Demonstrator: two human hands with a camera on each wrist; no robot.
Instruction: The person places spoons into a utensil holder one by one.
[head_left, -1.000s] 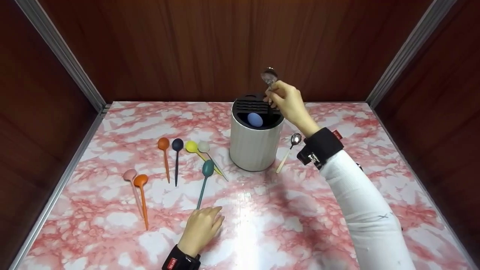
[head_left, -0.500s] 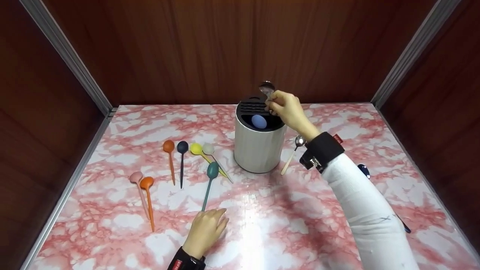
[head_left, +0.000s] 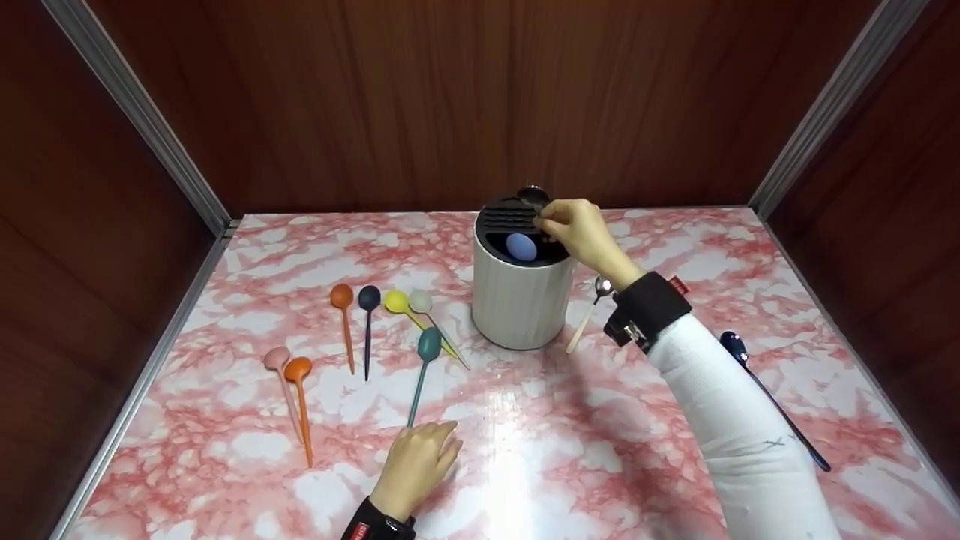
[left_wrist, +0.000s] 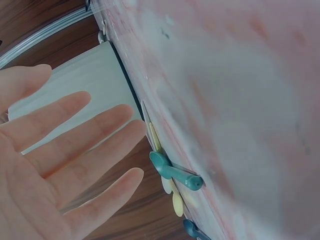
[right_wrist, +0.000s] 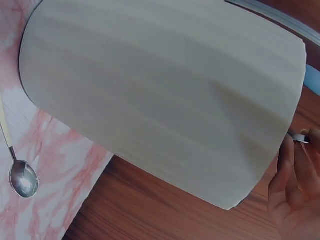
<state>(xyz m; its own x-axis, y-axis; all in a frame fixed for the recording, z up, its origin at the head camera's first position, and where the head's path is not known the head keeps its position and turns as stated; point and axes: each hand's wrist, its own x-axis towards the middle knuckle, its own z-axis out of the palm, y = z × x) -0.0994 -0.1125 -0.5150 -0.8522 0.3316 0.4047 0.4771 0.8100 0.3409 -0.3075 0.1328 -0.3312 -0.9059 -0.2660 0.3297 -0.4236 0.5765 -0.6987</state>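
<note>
Left of the left hand [head_left: 417, 463], a pink spoon [head_left: 277, 357] and a bright orange spoon [head_left: 298, 367] lie close together on the worktop [head_left: 225, 427]. Ahead of that hand and to its left come a rust-orange spoon [head_left: 341, 295], a navy spoon [head_left: 369, 297], a yellow spoon [head_left: 396, 301] and a pale grey spoon [head_left: 421, 301], the last two with converging handles; a teal spoon [head_left: 430, 343] lies directly ahead, handle toward the knuckles. The left hand has straight, spread fingers and holds nothing. Ahead of it and to its right stands the upright holder [head_left: 520, 307], a lilac-blue piece [head_left: 521, 247] in its front opening. Over the holder's top, the right hand [head_left: 585, 232] pinches a metal spoon [head_left: 533, 196] between thumb and fingers, bowl uppermost. Nearer the person than that hand, a cream-handled spoon [head_left: 603, 286] lies beside the holder; right of the sleeve [head_left: 720, 397] is a dark blue spoon [head_left: 735, 345].

The work looks early on: one piece seems placed, one is at the holder, and nine spoons lie outside it.

The right hand hides the metal spoon's lower part, so its depth and compartment cannot be told. The lilac-blue piece's handle is out of sight. Whether the left hand touches the teal handle is unclear.
</note>
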